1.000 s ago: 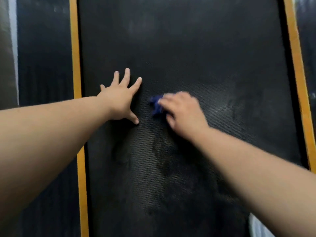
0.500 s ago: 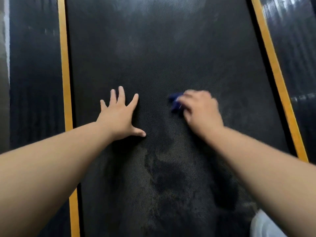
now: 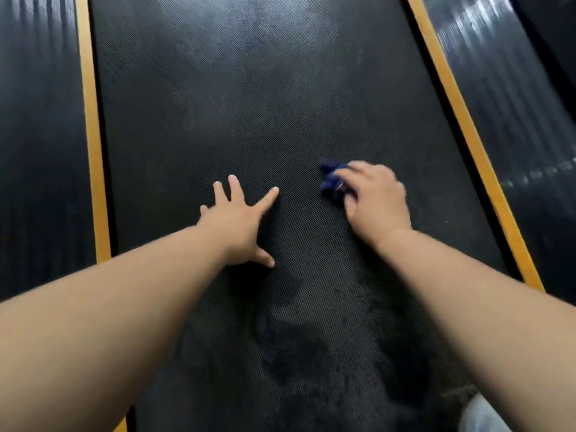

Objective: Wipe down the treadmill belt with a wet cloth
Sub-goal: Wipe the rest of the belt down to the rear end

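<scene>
Belt (image 3: 249,104): black, textured, running between two yellow edge strips (image 3: 90,135). Cloth (image 3: 332,179): dark blue, bunched, lying on the belt right of centre under your right hand (image 3: 377,198), whose fingers curl over and grip it. Left hand (image 3: 240,219): fingers spread flat, pressing the belt near the cloth, holding nothing. Damp patches (image 3: 296,353): nearer you. Step, as judged: mid-wipe. Next move, likely: push the cloth over the dull stretch ahead, keeping firm pressure.

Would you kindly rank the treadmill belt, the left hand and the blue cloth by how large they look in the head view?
Largest to smallest: treadmill belt, left hand, blue cloth, which the right hand partly covers.
</scene>
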Tool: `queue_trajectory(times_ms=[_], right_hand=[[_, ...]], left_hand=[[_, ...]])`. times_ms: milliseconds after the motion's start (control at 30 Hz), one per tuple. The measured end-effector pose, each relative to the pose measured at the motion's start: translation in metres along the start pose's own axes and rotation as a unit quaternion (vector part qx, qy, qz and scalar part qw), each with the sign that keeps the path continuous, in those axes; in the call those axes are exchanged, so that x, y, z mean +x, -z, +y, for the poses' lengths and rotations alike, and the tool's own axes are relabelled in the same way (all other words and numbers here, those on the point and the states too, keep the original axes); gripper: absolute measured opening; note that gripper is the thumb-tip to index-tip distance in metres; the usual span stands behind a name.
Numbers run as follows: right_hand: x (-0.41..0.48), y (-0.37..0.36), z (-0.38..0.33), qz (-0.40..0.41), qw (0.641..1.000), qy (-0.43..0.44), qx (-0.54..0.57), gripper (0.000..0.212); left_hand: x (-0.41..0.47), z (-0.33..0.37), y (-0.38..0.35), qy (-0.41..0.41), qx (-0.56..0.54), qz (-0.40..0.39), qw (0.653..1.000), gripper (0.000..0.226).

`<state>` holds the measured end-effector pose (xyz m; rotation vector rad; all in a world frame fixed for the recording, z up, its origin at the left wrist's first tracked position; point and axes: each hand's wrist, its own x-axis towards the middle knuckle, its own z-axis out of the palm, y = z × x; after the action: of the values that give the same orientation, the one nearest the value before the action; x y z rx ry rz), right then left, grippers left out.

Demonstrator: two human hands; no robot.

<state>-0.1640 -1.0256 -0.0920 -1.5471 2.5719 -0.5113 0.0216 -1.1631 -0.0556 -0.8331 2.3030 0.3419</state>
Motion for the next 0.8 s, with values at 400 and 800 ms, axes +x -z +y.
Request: queue_trajectory(times_ms=[400, 800], right_hand=[[-0.080, 0.007, 0.020, -0.048, 0.980, 0.181, 0.060, 0.033], [-0.122, 0.014, 0.015, -0.039, 0.996, 0.018, 0.079, 0.035]], left_hand=[[0.027, 0.052, 0.025, -0.090, 0.025, 0.017, 0.995, 0.140], [0.034, 0.086, 0.029, -0.076, 0.047, 0.027, 0.996, 0.116]])
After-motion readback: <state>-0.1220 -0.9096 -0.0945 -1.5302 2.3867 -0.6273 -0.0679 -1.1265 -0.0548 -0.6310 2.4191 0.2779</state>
